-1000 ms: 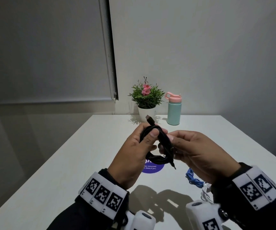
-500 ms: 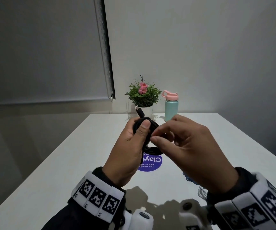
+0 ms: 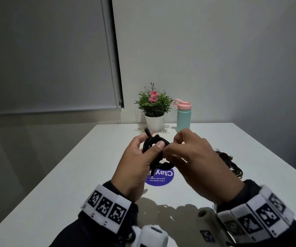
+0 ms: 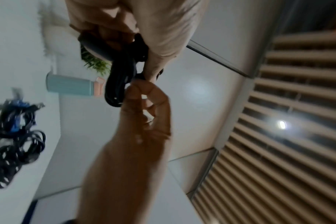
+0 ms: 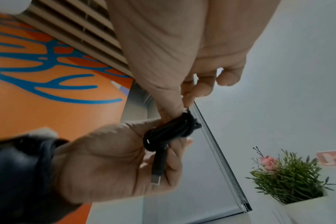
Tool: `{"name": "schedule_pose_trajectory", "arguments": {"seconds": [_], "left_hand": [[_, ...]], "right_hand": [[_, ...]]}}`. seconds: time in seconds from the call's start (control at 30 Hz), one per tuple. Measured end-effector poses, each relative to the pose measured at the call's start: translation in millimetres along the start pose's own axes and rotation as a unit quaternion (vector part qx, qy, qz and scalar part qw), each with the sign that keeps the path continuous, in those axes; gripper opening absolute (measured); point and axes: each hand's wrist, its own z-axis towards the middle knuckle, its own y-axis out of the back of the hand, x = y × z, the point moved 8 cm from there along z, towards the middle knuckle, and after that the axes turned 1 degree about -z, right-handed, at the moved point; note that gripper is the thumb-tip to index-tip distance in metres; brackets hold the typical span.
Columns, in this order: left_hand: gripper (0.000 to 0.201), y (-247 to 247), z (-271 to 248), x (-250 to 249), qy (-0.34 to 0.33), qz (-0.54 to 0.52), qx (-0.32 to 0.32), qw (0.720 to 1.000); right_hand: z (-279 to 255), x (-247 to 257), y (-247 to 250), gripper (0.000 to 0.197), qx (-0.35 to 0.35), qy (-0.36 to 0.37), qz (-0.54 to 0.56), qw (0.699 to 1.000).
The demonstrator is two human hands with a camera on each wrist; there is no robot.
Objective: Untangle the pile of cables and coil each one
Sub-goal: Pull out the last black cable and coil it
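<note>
A black cable (image 3: 150, 142) wound into a small coil is held up above the table. My left hand (image 3: 155, 146) grips the coil, thumb pressed on its front; one plug (image 3: 147, 132) sticks up behind, another (image 5: 157, 174) lies across the left palm. My right hand (image 3: 169, 147) pinches a strand at the coil's right side with thumb and forefinger. In the left wrist view the coil (image 4: 121, 72) hangs between both hands. A pile of dark and blue cables (image 3: 231, 164) lies on the table, partly hidden behind my right hand, and shows as a cable pile (image 4: 15, 136) there too.
A white table (image 3: 72, 175) carries a round purple sticker (image 3: 161, 179) below the hands. At the far edge stand a potted plant (image 3: 154, 107) and a teal bottle (image 3: 183, 116) with a pink lid. A wall and a blind are behind.
My right hand has come up and over the coil's right side and now pinches a strand there. The left hand keeps its grip. The pile now shows to the right.
</note>
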Motion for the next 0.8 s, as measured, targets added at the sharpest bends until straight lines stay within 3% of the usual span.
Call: {"name": "schedule_pose_trajectory", "arguments": {"seconds": [0.13,0.23,0.4,0.53,0.67,0.8], "left_hand": [[0.071,5,2,3,0.041,-0.075,-0.01,0.996],[0.08,6,1,3,0.022,-0.12,-0.031,0.992],[0.075,7,-3,-5,-0.041,-0.116,-0.054,0.991],[0.065,2,-6,-15,-0.089,-0.102,-0.045,0.99],[0.065,-11,-8,-20,-0.107,-0.092,0.018,0.99],[0.04,-14,-9,-26,-0.152,0.031,0.032,0.987]], "right_hand": [[-2,4,2,0.009,-0.022,-0.012,-0.054,0.998],[-2,2,7,0.032,-0.048,-0.023,-0.055,0.997],[-3,3,11,0.025,-0.098,-0.014,-0.066,0.993],[-3,0,11,0.029,-0.118,-0.047,-0.06,0.99],[-4,-14,2,0.029,-0.093,-0.114,0.045,0.988],[-2,-28,-3,0.014,-0.085,-0.137,0.251,0.954]]}}
